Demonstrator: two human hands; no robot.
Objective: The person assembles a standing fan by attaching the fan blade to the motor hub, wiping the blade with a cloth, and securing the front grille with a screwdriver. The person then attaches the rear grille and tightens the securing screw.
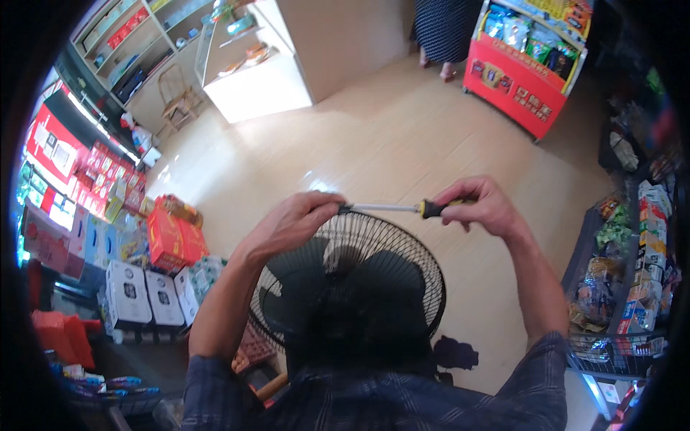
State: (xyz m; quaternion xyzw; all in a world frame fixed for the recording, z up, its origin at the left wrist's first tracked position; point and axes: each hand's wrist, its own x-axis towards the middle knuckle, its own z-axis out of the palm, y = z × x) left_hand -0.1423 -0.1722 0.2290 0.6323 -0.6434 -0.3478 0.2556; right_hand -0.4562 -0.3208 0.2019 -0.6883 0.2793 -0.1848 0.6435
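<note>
My right hand [483, 206] is closed round the black and yellow handle of a screwdriver [384, 207]. Its steel shaft lies level and points left, toward my left hand [302, 215]. There the thumb and fingers are pinched together at the screwdriver's tip, by a small dark piece at the top edge of the fan's rim; the fingers partly hide that piece. Below both hands is a black fan [381, 276] with a round wire guard, its dark blades partly visible. My body and the shadow cover the fan's lower part.
Boxed goods [129, 294] and red packages [169, 237] are stacked on the left. Shelves of packets [643, 251] line the right side. Farther off are a white counter [259, 93], a wooden chair [176, 97], a red snack stand [514, 93] and a person's legs [447, 68].
</note>
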